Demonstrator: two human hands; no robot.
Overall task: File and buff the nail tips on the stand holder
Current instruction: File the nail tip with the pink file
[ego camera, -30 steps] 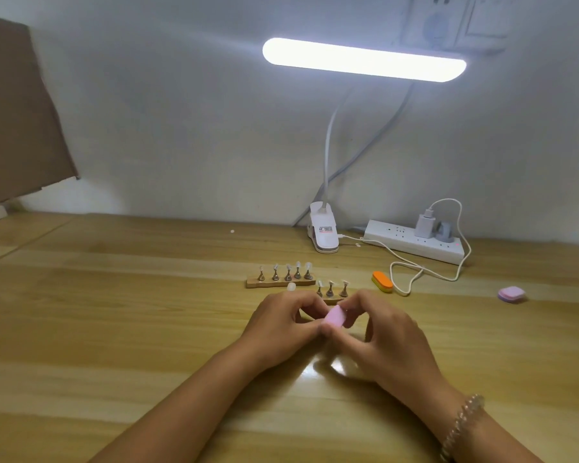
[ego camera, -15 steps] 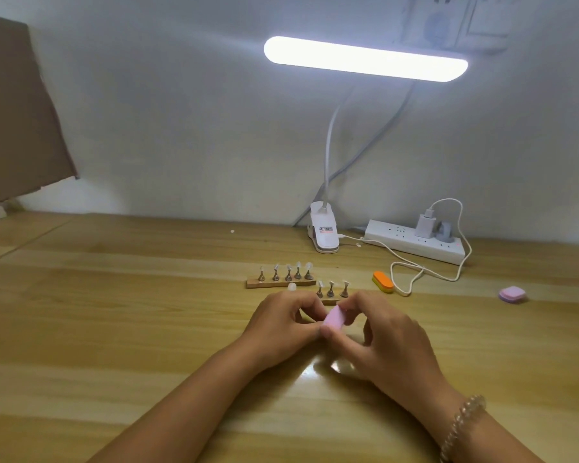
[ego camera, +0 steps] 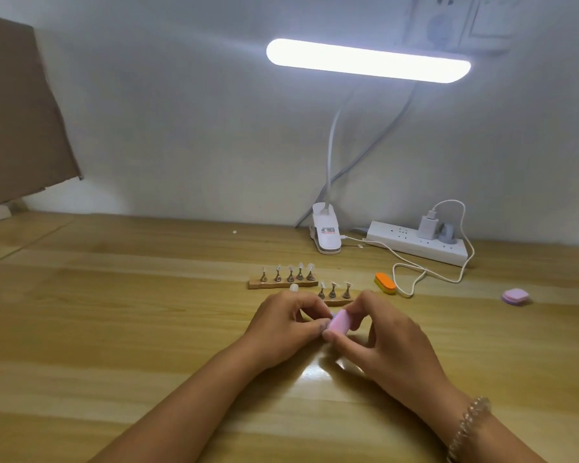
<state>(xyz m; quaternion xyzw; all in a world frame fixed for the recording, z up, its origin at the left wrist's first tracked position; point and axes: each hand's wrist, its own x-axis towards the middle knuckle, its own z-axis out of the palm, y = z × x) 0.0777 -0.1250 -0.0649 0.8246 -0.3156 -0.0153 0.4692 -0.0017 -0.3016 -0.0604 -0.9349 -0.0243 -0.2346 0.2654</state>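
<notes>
Pale wooden table [ego camera: 114,329], centre of frame: the right hand [ego camera: 391,342] pinches a pink oblong buffer block [ego camera: 340,322]. The left hand [ego camera: 281,325] curls against it; what it holds I cannot tell. Clear nail tips [ego camera: 300,266] stand on brown wooden stand holders [ego camera: 281,284] just above. Buffing seems in hand; next come light, steady strokes.

A bracelet [ego camera: 467,427] of pale, glossy round beads is circling the right wrist. Both forearms are showing bare.

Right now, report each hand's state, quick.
Left hand: curled, contents hidden, cannot tell.
Right hand: holding the pink buffer block.
</notes>
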